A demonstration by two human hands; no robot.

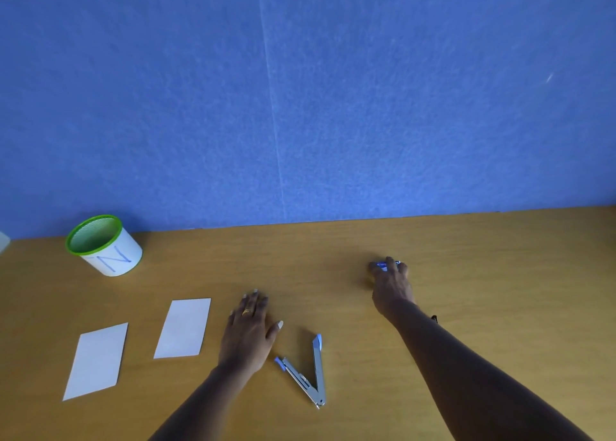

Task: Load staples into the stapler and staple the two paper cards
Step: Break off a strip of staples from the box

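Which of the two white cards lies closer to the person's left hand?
The upper card, just beside the left hand; the other card lies farther left.

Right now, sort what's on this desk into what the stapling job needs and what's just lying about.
For the job: stapler, lying swung open; left card and right card; small blue-and-white box, probably the staples, gripped by the right hand; left hand, flat on the table.

Lying about: green-rimmed cup marked N, by the blue wall.
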